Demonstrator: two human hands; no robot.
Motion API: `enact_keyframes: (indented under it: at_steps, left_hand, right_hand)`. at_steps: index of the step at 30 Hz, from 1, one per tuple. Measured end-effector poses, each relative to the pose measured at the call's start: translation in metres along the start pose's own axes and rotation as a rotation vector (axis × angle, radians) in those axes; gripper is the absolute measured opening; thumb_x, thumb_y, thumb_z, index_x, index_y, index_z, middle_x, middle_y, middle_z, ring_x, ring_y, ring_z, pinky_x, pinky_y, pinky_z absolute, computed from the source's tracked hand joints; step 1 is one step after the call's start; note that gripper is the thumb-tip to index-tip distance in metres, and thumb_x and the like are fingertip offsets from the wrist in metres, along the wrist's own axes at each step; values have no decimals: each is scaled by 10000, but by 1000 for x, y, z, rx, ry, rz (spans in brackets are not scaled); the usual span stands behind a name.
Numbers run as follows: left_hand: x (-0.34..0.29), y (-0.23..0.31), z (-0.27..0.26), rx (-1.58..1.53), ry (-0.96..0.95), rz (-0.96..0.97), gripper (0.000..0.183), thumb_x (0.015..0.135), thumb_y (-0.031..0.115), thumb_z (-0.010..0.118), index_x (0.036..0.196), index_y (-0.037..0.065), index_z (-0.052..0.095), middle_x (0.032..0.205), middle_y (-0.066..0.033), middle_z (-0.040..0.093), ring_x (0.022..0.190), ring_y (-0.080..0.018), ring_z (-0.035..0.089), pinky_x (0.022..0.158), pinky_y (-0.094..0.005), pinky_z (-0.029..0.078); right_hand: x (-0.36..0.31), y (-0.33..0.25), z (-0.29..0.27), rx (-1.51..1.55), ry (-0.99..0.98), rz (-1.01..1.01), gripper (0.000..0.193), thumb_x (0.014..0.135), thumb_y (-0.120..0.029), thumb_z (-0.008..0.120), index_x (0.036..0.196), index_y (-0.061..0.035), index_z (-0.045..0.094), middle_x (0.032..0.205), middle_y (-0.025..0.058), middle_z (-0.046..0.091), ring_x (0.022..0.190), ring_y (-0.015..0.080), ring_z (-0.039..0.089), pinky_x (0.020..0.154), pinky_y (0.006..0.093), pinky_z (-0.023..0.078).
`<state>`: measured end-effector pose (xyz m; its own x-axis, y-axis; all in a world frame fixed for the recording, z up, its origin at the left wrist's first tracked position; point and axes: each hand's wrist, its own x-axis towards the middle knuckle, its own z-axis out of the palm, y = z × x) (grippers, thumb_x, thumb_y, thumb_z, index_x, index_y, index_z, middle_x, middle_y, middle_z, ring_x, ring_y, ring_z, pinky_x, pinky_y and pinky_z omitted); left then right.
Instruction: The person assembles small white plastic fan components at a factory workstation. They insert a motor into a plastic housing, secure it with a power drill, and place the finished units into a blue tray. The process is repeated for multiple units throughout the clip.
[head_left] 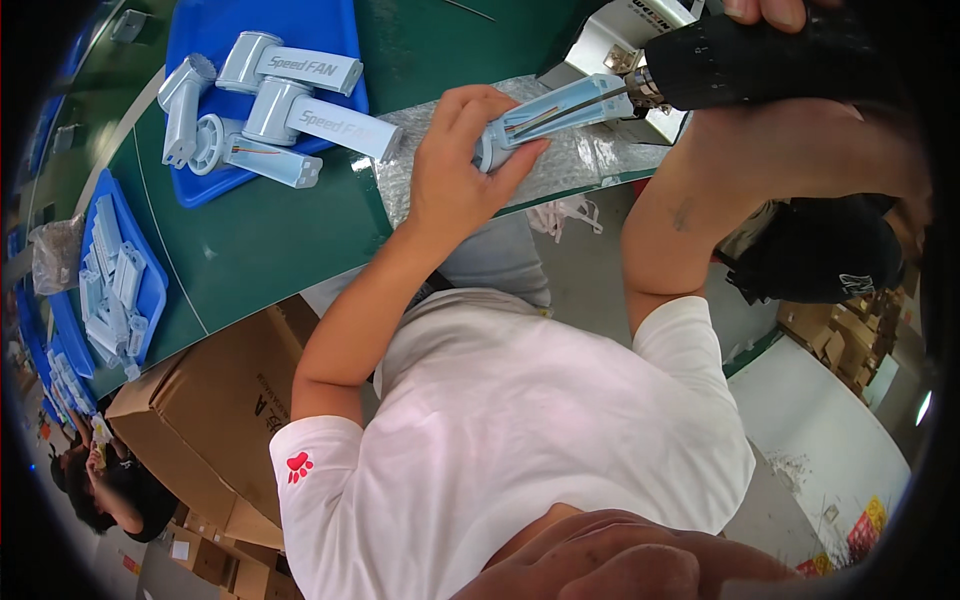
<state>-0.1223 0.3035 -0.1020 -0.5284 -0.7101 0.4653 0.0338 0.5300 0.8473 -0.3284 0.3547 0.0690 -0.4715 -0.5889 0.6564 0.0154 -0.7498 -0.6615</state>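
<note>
My left hand [455,165] is closed around a light-blue handheld fan body [575,100], just above the bench. The fan's hollow handle faces up and shows reddish wires inside. At the upper right my right hand [765,12] grips a black power screwdriver [750,65]; only some of its fingers show at the top edge. A long thin bit [580,108] runs from the chuck down into the open handle. Whether its tip touches a screw is too small to tell. Behind the handle stands a silver metal box-shaped device [640,30], partly covered by the screwdriver.
Several light-blue fan bodies [305,65] lie in and over a blue tray [185,190] on the green bench [240,250]. Another blue tray [155,275] holds handle covers. Bubble wrap [400,190] lies under my hands. A large carton [215,410] stands below; other people sit farther off.
</note>
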Motion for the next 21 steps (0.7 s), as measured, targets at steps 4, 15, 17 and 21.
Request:
enact_keyframes:
  at_steps: [4,15,17,21]
  left_hand:
    - [1,0,-1,1,13,12,355,775,124,893,1052,31,691,1104,-120,652,945,-299,676,792,-368,555]
    - [0,6,-4,-16,-60,-8,348,770,26,848,1043,4,634,1129,-162,653,1023,-325,650,897,-386,514]
    - [0,6,-5,-20,-64,-9,351,766,22,843,1050,5,637,1131,-162,652,1033,-328,648,900,-389,513]
    - [1,5,-9,-39,-50,-19,374,771,33,843,1086,13,643,1134,-159,648,1052,-332,640,911,-401,508]
  right_hand:
    - [-1,1,-3,35,-20,13,821,886,-800,513,1123,-16,582,974,134,589,721,202,587,600,346,485]
    - [-15,-2,-3,240,-179,46,964,846,-889,484,1240,-13,561,1059,155,590,763,215,600,626,359,498]
    - [-15,9,9,250,-236,49,1000,847,-910,456,1285,-16,556,1060,161,606,730,217,610,612,363,517]
    - [-25,22,34,202,41,93,1029,862,-905,443,1280,33,498,932,144,609,690,204,623,557,350,534]
